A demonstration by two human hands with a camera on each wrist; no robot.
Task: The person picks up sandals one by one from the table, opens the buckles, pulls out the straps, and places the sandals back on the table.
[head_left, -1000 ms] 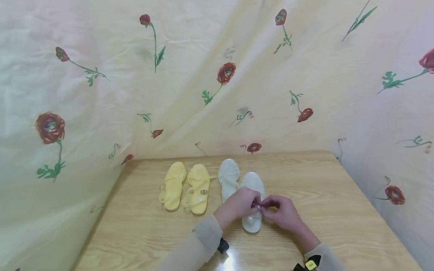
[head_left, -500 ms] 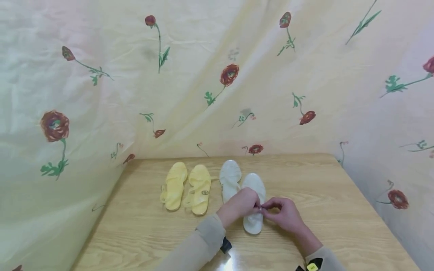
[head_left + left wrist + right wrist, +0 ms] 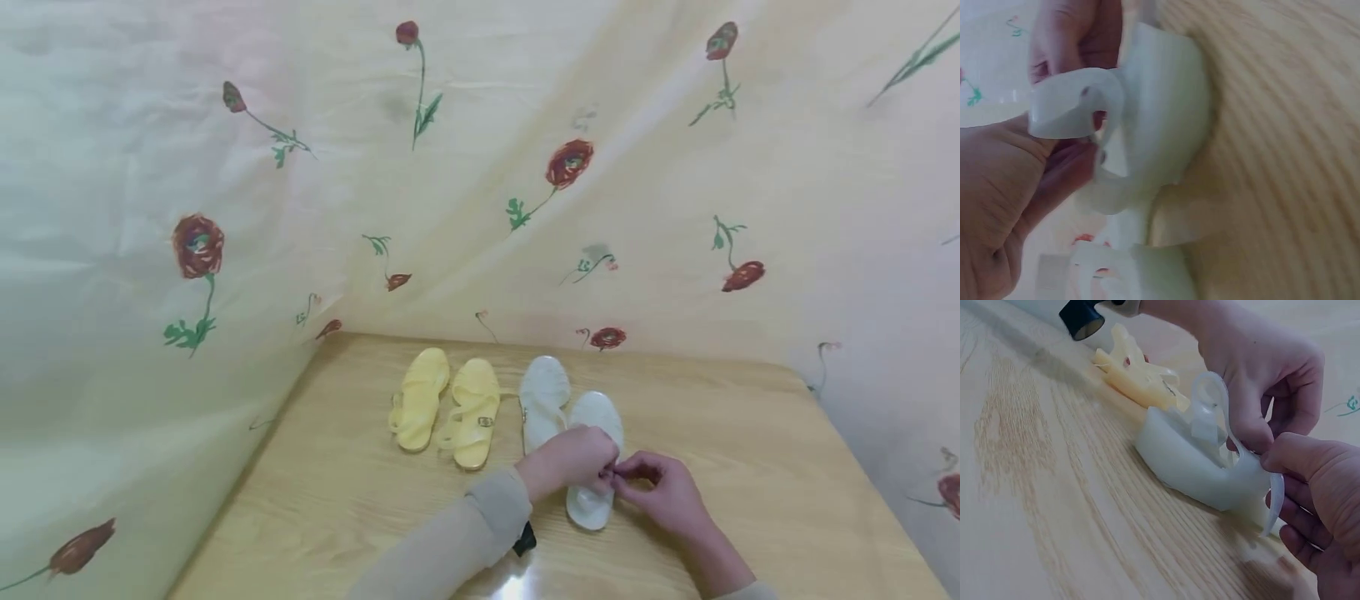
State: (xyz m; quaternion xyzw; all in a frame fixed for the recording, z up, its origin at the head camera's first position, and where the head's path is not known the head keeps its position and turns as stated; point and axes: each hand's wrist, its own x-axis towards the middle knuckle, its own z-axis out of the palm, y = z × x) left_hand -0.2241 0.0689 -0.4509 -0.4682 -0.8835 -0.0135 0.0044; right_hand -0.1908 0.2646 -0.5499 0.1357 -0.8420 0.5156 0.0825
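A white jelly sandal [image 3: 592, 510] lies on the table under both hands, its toe pointing away from me. My left hand [image 3: 572, 458] pinches the strap at the sandal's right side; the small metal buckle there is mostly hidden by the fingers. From the right, my right hand [image 3: 666, 493] pinches the same strap between thumb and forefinger. In the right wrist view a loose strap end [image 3: 1275, 503] hangs below the right fingertips, and the fingertips of both hands meet. The left wrist view shows the ankle strap [image 3: 1063, 103] standing up in a loop behind the heel.
The other white sandal [image 3: 543, 392] lies just left of the one in hand, partly behind the left hand. Further left, two yellow sandals [image 3: 423, 400] lie side by side on the wooden table [image 3: 337, 517]. A floral cloth [image 3: 480, 208] surrounds the table's back and sides.
The head view has swung left, so everything appears further right. Both hands stay together at the strap, with only slight finger movement.
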